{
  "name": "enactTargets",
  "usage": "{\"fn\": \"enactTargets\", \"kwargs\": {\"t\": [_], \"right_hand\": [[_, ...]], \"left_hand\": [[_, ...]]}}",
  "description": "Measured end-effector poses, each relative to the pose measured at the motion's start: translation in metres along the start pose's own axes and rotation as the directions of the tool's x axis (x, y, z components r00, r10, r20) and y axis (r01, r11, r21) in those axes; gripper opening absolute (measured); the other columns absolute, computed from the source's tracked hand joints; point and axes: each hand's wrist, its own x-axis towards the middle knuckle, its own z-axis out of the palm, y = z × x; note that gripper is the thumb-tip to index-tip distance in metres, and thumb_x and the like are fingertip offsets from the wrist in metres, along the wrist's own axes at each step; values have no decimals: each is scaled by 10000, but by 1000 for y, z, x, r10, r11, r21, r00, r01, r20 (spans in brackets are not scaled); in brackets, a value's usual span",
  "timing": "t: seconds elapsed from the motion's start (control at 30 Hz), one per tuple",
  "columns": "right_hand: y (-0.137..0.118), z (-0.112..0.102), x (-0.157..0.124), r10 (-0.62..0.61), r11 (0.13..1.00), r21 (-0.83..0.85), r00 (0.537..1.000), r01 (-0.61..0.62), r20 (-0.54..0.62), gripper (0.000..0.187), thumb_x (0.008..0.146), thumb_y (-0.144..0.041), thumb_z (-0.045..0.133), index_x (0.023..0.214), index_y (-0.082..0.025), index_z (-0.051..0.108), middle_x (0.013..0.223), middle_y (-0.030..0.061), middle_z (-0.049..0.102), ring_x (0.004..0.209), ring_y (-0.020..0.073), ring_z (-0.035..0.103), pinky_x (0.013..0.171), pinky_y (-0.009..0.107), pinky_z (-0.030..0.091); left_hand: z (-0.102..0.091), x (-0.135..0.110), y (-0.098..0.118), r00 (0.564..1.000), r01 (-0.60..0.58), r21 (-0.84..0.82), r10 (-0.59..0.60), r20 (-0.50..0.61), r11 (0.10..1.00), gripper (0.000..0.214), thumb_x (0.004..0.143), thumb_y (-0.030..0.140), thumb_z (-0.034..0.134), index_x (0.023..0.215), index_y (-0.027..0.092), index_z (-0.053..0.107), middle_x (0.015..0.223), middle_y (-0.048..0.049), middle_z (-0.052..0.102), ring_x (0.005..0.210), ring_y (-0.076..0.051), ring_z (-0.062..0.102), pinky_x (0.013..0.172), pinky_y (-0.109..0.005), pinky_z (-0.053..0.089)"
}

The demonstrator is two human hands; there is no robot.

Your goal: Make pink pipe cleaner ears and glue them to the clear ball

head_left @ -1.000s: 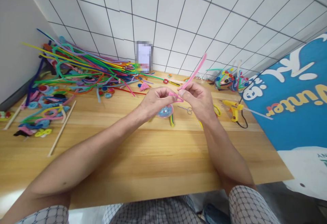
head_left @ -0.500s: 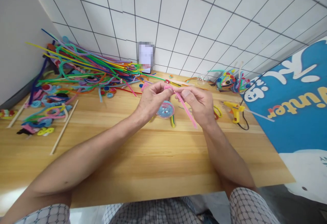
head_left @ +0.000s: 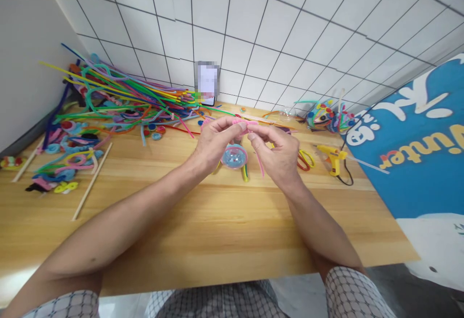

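Note:
Both hands meet above the middle of the wooden table [head_left: 217, 226]. My left hand [head_left: 214, 140] pinches the coiled end of a pink pipe cleaner [head_left: 242, 123]. My right hand [head_left: 277, 150] is closed on the same pipe cleaner, whose free tail hangs down past the palm. Under the hands lies a clear blue half-sphere [head_left: 234, 156] on the table, with short yellow and green pipe cleaner pieces beside it.
A big heap of coloured pipe cleaners [head_left: 119, 100] fills the back left. Wooden sticks [head_left: 91, 180] and small coiled shapes lie at the left. A yellow glue gun [head_left: 332, 156] and loops lie to the right, a colourful ornament [head_left: 322, 114] behind. A blue poster [head_left: 420, 144] leans at the right.
The pipe cleaner's long end pointed up and right a second ago; it swung down below my right hand and now looks shorter as more is wound at the fingertips.

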Motion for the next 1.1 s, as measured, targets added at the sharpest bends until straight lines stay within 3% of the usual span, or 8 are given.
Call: {"fn": "enactTargets", "kwargs": {"t": [0.27, 0.5, 0.73, 0.97, 1.1], "right_hand": [[2, -2, 3, -94, 994, -51, 996, 94, -8, 187, 986, -187, 703, 1003, -264, 872, 923, 20, 869, 736, 165, 759, 745, 334, 627], [2, -2, 3, -102, 994, -46, 995, 103, 17, 196, 987, -168, 694, 989, -274, 859, 931, 19, 867, 750, 171, 762, 754, 345, 625], [-2, 2, 0, 78, 992, 98, 997, -78, 0, 43, 916, -211, 746, 918, -250, 731, 822, -11, 802, 688, 153, 742, 674, 302, 612], [0, 3, 2, 220, 930, 291, 974, -226, 54, 179, 852, -237, 798, 908, -252, 629, 768, -49, 723, 667, 125, 705, 643, 271, 573], [1, 1, 4, 310, 865, 365, 939, -344, 150, 283, 830, -305, 847, 961, -260, 600, 754, -61, 712, 650, 122, 684, 646, 274, 561]], "left_hand": [[-1, 0, -2, 998, 25, -73, -21, 58, 997, 206, 789, 380, 891, 779, 197, 798, 703, -2, 669, 640, -109, 541, 602, -242, 438], [0, 2, -1, 999, 10, -46, -9, 38, 999, 297, 755, 435, 916, 685, 194, 757, 697, -5, 684, 653, -110, 556, 619, -245, 437], [2, 0, 4, 999, -25, 2, 25, -19, 1000, 270, 749, 387, 880, 641, 196, 723, 650, 5, 649, 624, -114, 524, 607, -260, 439], [3, -1, 4, 998, -37, -17, 36, -49, 999, 288, 746, 383, 895, 635, 197, 706, 647, 2, 644, 616, -121, 535, 584, -264, 443], [4, 0, 3, 998, -17, -39, 15, -56, 999, 323, 716, 406, 928, 633, 194, 699, 650, 9, 628, 623, -112, 512, 587, -252, 429]]}}
